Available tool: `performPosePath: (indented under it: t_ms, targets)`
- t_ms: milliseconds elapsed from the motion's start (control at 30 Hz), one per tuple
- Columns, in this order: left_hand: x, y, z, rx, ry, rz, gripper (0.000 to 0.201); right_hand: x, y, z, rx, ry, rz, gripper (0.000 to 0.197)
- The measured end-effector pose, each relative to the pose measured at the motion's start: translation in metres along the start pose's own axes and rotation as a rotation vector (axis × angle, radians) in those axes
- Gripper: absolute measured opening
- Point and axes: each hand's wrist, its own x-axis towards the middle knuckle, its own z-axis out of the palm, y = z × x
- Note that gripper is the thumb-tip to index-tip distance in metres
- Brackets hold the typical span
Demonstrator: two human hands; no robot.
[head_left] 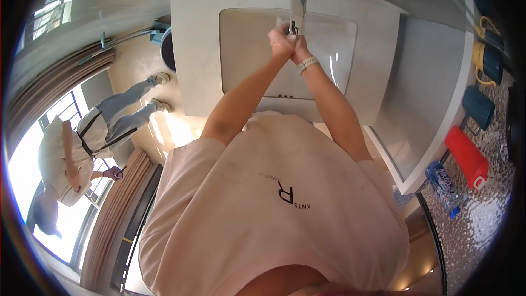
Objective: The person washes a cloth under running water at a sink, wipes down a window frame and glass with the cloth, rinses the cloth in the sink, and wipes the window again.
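Observation:
My left hand (280,41) and my right hand (299,47) meet beneath the spout of a chrome faucet (297,6), over the white sink basin (246,57). The left fingers are curled and pressed against the other hand. A small white thing (281,22) shows just beyond them; whether it is foam, soap or a cloth I cannot make out. The spout and the left hand hide most of my right fingers. A pale watch band (308,64) circles my right wrist. Wetness or foam glints on the left hand.
A pale countertop (194,49) surrounds the sink. On the right stand several cups, among them a dark teal cup (478,108), plus a red bottle (466,156) and a clear plastic bottle (442,183). Left, another person (82,142) stands near a window; a dark-topped bin (168,49) is beside the counter.

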Motion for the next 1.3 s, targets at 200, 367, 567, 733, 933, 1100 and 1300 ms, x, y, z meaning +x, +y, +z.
performPosePath:
  t_ms: [200, 367, 567, 733, 933, 1100, 1300]
  targets:
    - [0.006, -0.019, 0.006, 0.087, 0.230, -0.270, 0.029, 0.011, 0.005, -0.008, -0.185, 0.042, 0.321, 0.026]
    - [0.000, -0.041, 0.011, -0.016, 0.229, -0.448, 0.031, 0.001, 0.031, -0.004, -0.102, 0.144, 0.198, 0.034]
    - [0.000, -0.064, 0.027, -0.369, 0.192, -0.683, 0.029, 0.007, 0.041, -0.054, -0.670, 0.246, 0.139, 0.044]
    - [0.003, -0.057, -0.018, -0.563, 0.062, -0.754, 0.024, -0.061, -0.011, -0.010, -0.547, 0.145, 0.306, 0.052]
    - [-0.005, -0.017, -0.038, -0.394, -0.484, -0.394, 0.043, -0.055, -0.034, -0.033, 0.325, -0.173, 0.258, 0.050]
    - [-0.043, 0.008, -0.050, -0.520, -0.397, -0.438, 0.042, -0.047, -0.033, -0.046, 0.454, -0.103, 0.167, 0.049]
    - [-0.056, 0.000, -0.040, -0.009, -0.106, 0.148, 0.069, -0.056, -0.021, -0.006, 0.457, -0.215, 0.156, 0.031]
